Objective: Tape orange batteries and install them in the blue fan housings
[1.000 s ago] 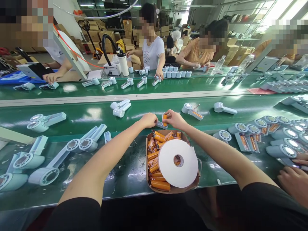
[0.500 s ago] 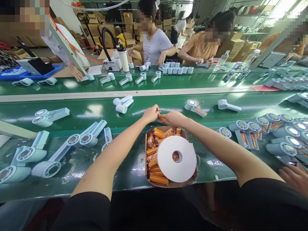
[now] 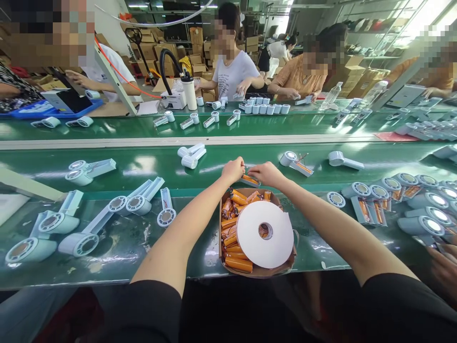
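In the middle of the head view my left hand (image 3: 233, 170) and my right hand (image 3: 267, 174) are close together, both with fingers pinched. What lies in the pinches is too small to make out. Just below the fingertips, an orange battery (image 3: 250, 179) sits in the open handle of a light blue fan-shaped housing, mostly hidden by my hands. Nearer to me stands a cardboard box (image 3: 220, 247) of orange batteries (image 3: 238, 263) with thin wires. A white roll of tape (image 3: 255, 250) rests on top of them.
Light blue housings (image 3: 137, 204) lie on the left of the green bench, and more with batteries fitted (image 3: 363, 209) crowd the right. Others sit on the green conveyor belt (image 3: 150, 164). A co-worker's hand (image 3: 444, 262) is at the right edge; several people work across the belt.
My right hand has lifted slightly off the orange battery, so more of it shows. Both hands remain close together. The view has shifted a little; across the belt, a person's hand has left the bench.
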`<state>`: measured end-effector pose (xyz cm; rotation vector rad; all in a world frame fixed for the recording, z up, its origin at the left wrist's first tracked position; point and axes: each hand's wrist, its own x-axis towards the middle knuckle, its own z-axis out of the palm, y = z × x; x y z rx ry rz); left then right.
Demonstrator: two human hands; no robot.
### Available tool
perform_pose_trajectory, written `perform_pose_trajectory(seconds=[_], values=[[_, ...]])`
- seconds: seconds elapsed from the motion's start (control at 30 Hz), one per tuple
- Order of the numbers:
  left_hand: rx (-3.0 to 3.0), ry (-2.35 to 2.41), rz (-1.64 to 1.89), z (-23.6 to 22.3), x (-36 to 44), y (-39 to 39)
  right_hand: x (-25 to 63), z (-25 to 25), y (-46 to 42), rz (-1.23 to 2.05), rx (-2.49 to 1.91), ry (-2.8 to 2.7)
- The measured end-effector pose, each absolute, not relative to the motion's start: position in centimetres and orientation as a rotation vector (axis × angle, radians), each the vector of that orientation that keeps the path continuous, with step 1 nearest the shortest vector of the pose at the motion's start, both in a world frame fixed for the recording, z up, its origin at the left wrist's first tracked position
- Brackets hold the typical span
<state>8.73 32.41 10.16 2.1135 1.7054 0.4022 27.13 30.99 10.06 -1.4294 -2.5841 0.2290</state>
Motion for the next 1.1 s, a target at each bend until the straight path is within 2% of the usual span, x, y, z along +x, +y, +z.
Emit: perform_pose_trajectory(seconds=[0.17,0.3,0.57,0.87,1.1], values=[[2.127,1.690,0.377,10.7,9.0,32.6,27.4,10.1,30.2,0.328,-1.376,-2.557],[2.167,1.673,0.343,11.0,9.1,32.7,26.4,10.2,30.3,0.185,-1.318,-2.756],[2.274,1.623,0.266,10.5,9.7,32.9,26.0,10.0,31.4,0.102,-1.424,-2.778],[2.334,1.576,0.165,10.5,11.2,33.7,29.1,9.1,30.6,0.179,-1.366,-2.545],[2.325,1.570,0.170,10.6,12.0,33.8,28.2,8.8,29.6,0.201,-1.456,-2.652]])
